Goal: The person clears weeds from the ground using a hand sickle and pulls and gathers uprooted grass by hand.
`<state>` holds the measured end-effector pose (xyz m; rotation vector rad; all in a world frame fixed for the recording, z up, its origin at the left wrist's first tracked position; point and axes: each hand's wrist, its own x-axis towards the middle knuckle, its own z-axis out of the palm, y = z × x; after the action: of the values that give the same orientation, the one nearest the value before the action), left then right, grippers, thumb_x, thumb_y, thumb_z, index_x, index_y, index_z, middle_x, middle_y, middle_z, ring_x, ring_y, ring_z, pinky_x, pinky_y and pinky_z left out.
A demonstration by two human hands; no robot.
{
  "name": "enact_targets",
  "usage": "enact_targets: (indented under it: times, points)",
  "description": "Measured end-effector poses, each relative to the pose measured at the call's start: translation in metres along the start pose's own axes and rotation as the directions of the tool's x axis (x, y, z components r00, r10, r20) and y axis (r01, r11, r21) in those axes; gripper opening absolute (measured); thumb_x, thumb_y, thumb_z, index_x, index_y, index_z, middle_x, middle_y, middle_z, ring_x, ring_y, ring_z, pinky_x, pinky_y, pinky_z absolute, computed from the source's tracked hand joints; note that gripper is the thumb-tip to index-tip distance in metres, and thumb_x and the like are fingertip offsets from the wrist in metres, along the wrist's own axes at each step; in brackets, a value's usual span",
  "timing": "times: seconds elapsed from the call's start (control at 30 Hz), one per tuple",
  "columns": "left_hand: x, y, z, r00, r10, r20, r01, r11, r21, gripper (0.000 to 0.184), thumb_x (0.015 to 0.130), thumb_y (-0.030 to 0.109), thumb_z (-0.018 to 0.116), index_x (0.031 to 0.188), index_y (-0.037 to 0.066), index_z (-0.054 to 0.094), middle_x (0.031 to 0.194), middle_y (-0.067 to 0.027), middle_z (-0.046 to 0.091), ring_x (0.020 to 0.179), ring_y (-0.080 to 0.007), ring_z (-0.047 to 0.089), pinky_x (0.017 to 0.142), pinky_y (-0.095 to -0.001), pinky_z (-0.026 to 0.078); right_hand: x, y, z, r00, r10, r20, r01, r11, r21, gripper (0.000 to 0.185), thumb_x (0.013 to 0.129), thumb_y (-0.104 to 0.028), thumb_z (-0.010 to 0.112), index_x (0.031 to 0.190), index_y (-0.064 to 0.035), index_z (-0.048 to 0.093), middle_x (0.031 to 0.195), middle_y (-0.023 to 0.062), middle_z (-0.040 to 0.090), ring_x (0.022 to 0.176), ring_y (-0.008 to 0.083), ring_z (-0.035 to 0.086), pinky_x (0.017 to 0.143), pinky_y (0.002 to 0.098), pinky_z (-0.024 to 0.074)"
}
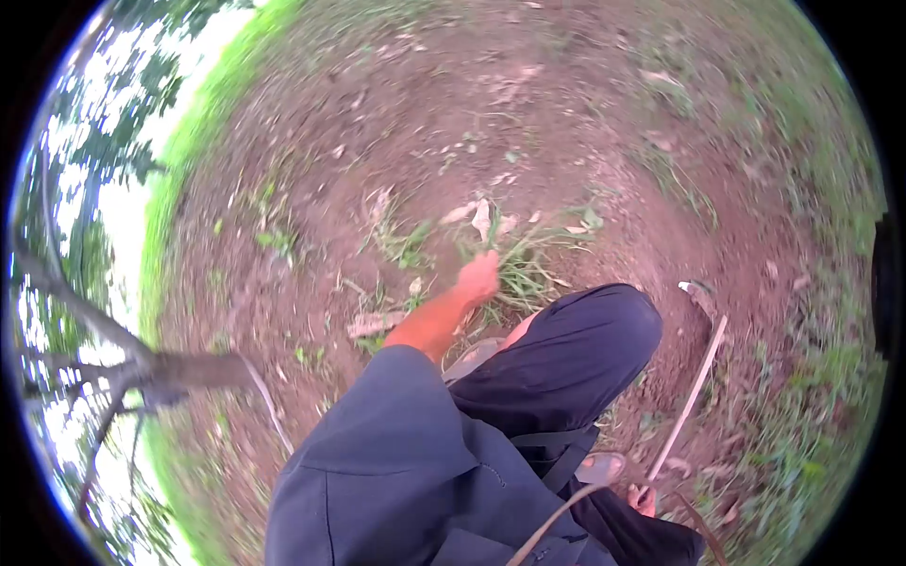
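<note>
My left hand (479, 276) reaches down to the soil with its fingers closed at a tuft of green grass (525, 274). Long blades fan out to the right of the hand, and dry leaves (481, 219) lie just beyond it. Low on the right, my right hand (642, 500) is wrapped round the lower end of a pale wooden stick (689, 406). The stick slants up and away over the ground. Near its far end is a small brown piece with a whitish tip (698, 294); I cannot tell whether it is joined to the stick.
My bent knee (613, 325) rises between the two hands. A tree trunk (198, 370) with branches stands at the left. Bare reddish soil (396, 123) with scattered leaves and small weeds spreads ahead, and grass (812, 406) grows at the right. A strap (557, 519) hangs near my lap.
</note>
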<state>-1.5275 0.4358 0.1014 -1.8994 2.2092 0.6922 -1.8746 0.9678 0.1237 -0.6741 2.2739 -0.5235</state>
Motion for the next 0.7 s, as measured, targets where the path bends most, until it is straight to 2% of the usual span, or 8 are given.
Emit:
enact_targets:
  times: [0.13,0.17,0.27,0.33,0.4,0.5,0.6,0.7]
  points:
    - [-0.052,-0.068,-0.019,0.99,-0.106,-0.097,0.106,0.994,-0.007,0.033,0.079,0.004,0.051,0.112,0.005,0.052,0.113,-0.0221,0.056,0.099,-0.0418,0.059,0.081,-0.0519,0.049,0.069,-0.007,-0.051,0.996,-0.081,0.049,0.082,0.996,-0.033,0.049,0.086,-0.041,0.067,0.114,-0.0026,0.058,0.077,0.0125,0.059,0.065,0.0225,0.054,0.062,0.0388,0.0457]
    - [-0.066,-0.076,-0.029,0.975,-0.062,-0.212,0.086,0.99,0.107,0.032,0.079,0.004,0.052,0.111,0.006,0.054,0.114,-0.0207,0.057,0.099,-0.0411,0.059,0.08,-0.0513,0.049,0.089,-0.014,-0.061,0.997,0.016,0.077,-0.004,0.988,-0.155,0.049,0.086,-0.038,0.066,0.116,-0.0004,0.056,0.078,0.0126,0.058,0.064,0.0221,0.053,0.062,0.0391,0.0455]
    - [-0.105,-0.111,-0.039,0.855,0.119,-0.504,0.029,0.961,0.276,0.026,0.078,0.007,0.056,0.104,0.008,0.059,0.116,-0.0166,0.057,0.099,-0.0389,0.06,0.079,-0.05,0.049,0.127,-0.019,-0.062,0.989,-0.145,0.032,0.147,0.986,-0.082,0.042,0.085,-0.029,0.065,0.114,0.001,0.055,0.075,0.0105,0.057,0.062,0.021,0.051,0.057,0.0372,0.0431]
    - [-0.132,-0.117,-0.042,0.962,-0.272,-0.038,0.274,0.941,0.199,0.031,0.075,0.008,0.059,0.106,0.01,0.062,0.11,-0.0172,0.062,0.097,-0.0384,0.062,0.079,-0.0496,0.049,0.133,-0.018,-0.057,0.979,-0.203,0.002,0.203,0.979,-0.037,0.039,0.085,-0.024,0.064,0.112,0.0017,0.055,0.074,0.0095,0.056,0.061,0.0205,0.05,0.055,0.0362,0.0418]
    - [-0.152,-0.141,-0.027,0.915,-0.007,0.403,-0.119,0.951,0.286,0.029,0.078,0.009,0.061,0.106,0.006,0.068,0.101,-0.0177,0.069,0.096,-0.0363,0.065,0.081,-0.0478,0.052,0.132,-0.032,-0.051,0.984,-0.024,0.175,-0.03,0.954,0.298,0.03,0.082,-0.019,0.062,0.104,0.0005,0.055,0.072,0.0079,0.055,0.057,0.018,0.047,0.05,0.0339,0.0375]
    - [-0.177,-0.133,-0.021,0.811,-0.183,0.556,-0.058,0.92,0.387,0.028,0.077,0.019,0.065,0.102,0.007,0.071,0.104,-0.0146,0.07,0.098,-0.0324,0.066,0.083,-0.0513,0.05,0.128,0.001,-0.037,0.947,0.036,0.32,-0.111,0.969,0.221,0.025,0.082,-0.017,0.06,0.099,-0.0002,0.055,0.071,0.0098,0.056,0.058,0.017,0.052,0.05,0.0342,0.0402]
    - [-0.166,-0.174,0.006,0.897,-0.317,0.308,-0.074,0.579,0.812,0.033,0.073,0.035,0.071,0.099,0.015,0.074,0.103,-0.0075,0.071,0.095,-0.0277,0.067,0.088,-0.0573,0.043,0.07,0.034,-0.041,0.969,-0.044,0.245,0.033,0.998,0.047,0.026,0.082,-0.017,0.06,0.102,-0.0001,0.055,0.074,0.0118,0.057,0.061,0.0196,0.054,0.053,0.0358,0.042]
    - [-0.125,-0.154,-0.049,0.811,-0.372,0.451,0.031,0.797,0.603,0.051,0.068,0.025,0.075,0.116,0.009,0.066,0.115,-0.0133,0.067,0.109,-0.0303,0.062,0.091,-0.0511,0.047,-0.032,0.067,-0.038,0.981,0.091,0.17,-0.092,0.996,-0.004,0.027,0.083,-0.017,0.059,0.104,-0.0001,0.056,0.077,0.0138,0.059,0.064,0.0222,0.057,0.056,0.0374,0.0438]
